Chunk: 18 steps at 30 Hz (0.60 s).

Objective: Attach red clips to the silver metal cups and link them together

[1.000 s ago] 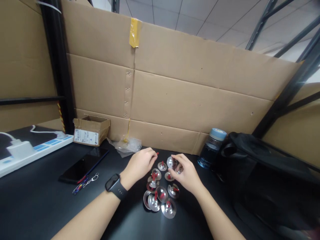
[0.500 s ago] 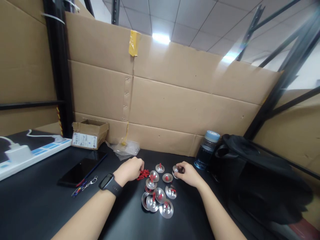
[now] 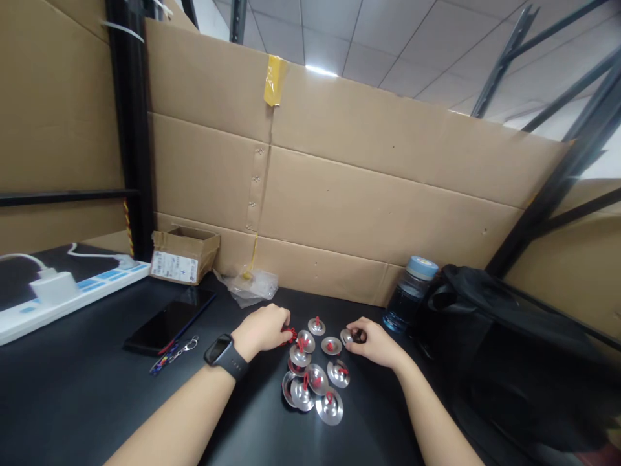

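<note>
My left hand (image 3: 266,328), with a dark smartwatch (image 3: 220,351) on its wrist, is closed around a bunch of red cords (image 3: 291,334) left of the cymbals. Most of the cords are hidden under its fingers. My right hand (image 3: 372,340) pinches a small silver finger cymbal (image 3: 346,336) at the right of the group. Between the hands lie several more finger cymbals (image 3: 331,346) with red cord loops. Some overlap in a pile (image 3: 303,395) toward me, and a single finger cymbal (image 3: 317,326) sits at the back.
On the left are a black phone (image 3: 167,323), a keyring (image 3: 177,355), a white power strip (image 3: 107,281) and a small cardboard box (image 3: 184,255). A clear plastic bag (image 3: 257,288) lies by the cardboard wall (image 3: 330,194). A water bottle (image 3: 407,298) and a black bag (image 3: 504,349) stand right.
My left hand has closed over the red cords, hiding more of them. The right fingers have tightened on the cymbal at the right. The whole view has shifted slightly.
</note>
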### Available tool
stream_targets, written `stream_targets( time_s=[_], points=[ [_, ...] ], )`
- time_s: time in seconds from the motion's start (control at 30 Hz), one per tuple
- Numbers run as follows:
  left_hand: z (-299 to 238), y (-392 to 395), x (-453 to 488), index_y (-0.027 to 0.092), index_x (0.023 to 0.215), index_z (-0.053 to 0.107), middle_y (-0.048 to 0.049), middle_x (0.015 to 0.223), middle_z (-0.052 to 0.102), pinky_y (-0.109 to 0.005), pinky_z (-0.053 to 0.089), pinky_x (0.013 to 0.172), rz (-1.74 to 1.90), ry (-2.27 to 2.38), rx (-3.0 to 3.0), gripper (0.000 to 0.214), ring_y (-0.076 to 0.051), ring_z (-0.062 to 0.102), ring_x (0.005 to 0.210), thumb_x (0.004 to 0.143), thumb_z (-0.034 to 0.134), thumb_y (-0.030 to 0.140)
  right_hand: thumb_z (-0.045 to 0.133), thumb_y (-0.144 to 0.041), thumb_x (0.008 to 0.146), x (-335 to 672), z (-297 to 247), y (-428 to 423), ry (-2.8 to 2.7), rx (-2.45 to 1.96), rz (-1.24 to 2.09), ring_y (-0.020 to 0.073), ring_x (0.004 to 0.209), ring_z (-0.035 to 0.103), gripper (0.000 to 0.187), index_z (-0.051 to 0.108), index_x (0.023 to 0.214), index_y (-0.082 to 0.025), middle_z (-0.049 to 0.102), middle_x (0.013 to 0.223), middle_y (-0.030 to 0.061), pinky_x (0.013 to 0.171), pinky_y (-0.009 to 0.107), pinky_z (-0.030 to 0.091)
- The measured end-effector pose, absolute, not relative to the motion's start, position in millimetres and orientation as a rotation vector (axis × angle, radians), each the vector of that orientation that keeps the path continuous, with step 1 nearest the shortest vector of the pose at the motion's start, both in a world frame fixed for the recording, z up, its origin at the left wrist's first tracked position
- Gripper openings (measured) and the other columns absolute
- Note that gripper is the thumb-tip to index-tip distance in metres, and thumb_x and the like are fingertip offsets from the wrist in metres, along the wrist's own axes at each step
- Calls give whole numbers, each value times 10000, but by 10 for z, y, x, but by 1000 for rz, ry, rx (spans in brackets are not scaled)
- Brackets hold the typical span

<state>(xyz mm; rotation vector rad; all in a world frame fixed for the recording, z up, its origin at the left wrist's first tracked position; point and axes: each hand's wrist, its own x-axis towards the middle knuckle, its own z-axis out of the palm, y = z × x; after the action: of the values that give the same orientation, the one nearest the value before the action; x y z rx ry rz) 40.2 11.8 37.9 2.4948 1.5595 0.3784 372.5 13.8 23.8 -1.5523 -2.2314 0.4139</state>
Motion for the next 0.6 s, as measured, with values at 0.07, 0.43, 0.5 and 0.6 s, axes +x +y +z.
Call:
stream_targets(
  time_s=[0.07,0.43,0.5,0.6],
  points=[
    [379,97,425,230,1024,723,-104,1041,721,-341,532,785,385,1566,2499,258,-288,716,939,817,653,367,765,-301,723,3719,232,137,-2231,-1539,426,171,765,607,356,754,1054,-171,663,967,67,732,291,499],
    [320,-4,587,250,977,718,-77,1037,665,-335,524,832,411,1490,2572,162,-264,683,969,843,628,237,714,-229,760,3633,194,131,-2228,-1492,442,191,864,641,352,742,1108,-183,646,1043,80,826,317,518],
    [306,-7,592,266,1016,718,-75,1054,663,-344,525,828,415,1486,2585,208,-272,675,988,856,599,207,706,-217,766,3614,175,138,-2227,-1481,435,205,925,649,341,745,1104,-190,646,1052,80,877,330,515],
    [295,-3,587,295,1057,723,-70,1073,660,-349,527,817,414,1465,2609,266,-274,666,1002,880,557,187,693,-200,776,3590,164,141,-2221,-1471,402,217,970,652,327,746,1099,-194,652,1047,80,918,346,507]
  ],
)
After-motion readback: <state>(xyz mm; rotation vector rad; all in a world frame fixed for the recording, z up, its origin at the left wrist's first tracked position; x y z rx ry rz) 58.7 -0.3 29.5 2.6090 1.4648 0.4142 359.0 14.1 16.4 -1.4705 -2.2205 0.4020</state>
